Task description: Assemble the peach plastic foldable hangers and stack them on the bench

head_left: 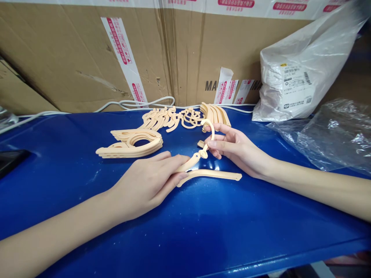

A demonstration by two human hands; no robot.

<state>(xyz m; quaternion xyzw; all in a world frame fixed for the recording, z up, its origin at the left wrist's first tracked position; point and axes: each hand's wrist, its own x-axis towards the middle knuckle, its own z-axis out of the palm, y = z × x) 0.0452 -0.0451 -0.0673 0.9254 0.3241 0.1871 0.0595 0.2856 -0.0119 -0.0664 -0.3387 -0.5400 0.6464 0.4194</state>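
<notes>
My left hand is closed around a beige plastic hanger arm, whose end with a small hole sticks out past the fingers. Pinched in my right hand is a curved beige hanger hook, its round base meeting or almost meeting that end; I cannot tell if they are joined. A second hanger arm lies just in front, one end by my left thumb. Partly hidden behind my right fingers is a small beige piece. Left of the hands, folded hangers sit stacked.
Behind the hands lie loose hanger arms, a heap of hooks and more arms. A white cable runs along a cardboard box. A white bag and clear plastic occupy the right of the blue table.
</notes>
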